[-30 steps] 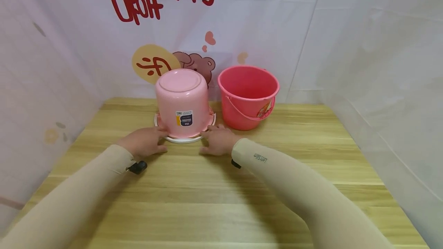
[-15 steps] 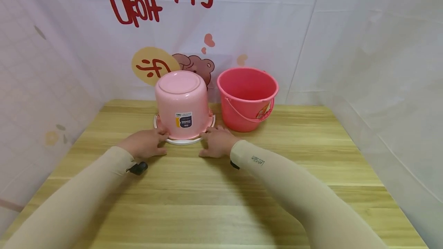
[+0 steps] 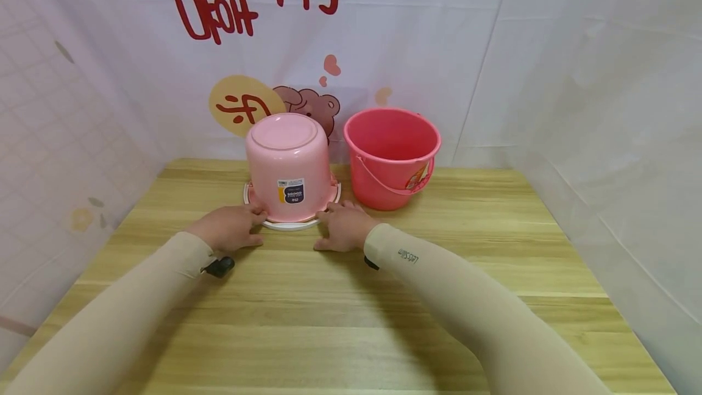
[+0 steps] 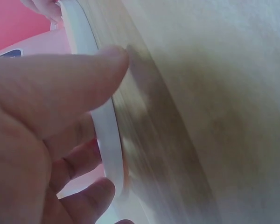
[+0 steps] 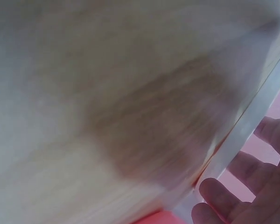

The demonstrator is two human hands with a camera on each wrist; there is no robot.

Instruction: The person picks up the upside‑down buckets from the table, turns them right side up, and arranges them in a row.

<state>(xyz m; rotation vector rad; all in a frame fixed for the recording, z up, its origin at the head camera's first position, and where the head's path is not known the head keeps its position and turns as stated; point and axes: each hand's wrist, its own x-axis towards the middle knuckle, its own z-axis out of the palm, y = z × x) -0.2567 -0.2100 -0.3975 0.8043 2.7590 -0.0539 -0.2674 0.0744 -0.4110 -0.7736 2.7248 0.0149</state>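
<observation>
A pale pink bucket (image 3: 287, 160) stands upside down on the table, with a label on its front. Its white handle (image 3: 290, 225) lies around the rim at the bottom, close along the tabletop. My left hand (image 3: 230, 227) is at the front left of that rim. In the left wrist view its thumb (image 4: 84, 74) reaches straight across the white handle and its fingers touch from the other side, loosely bent. At the front right, my right hand (image 3: 345, 227) rests with spread fingers (image 5: 254, 170) at the handle.
A deeper pink bucket (image 3: 378, 181) stands upright just to the right, its mouth up and its handle hanging in front. White cloth walls with red lettering (image 3: 216, 14) enclose the wooden table (image 3: 307, 322) at the back and sides.
The head view has shifted slightly, lowering the scene in the frame. Both hands keep their places at the rim and neither bucket has moved.
</observation>
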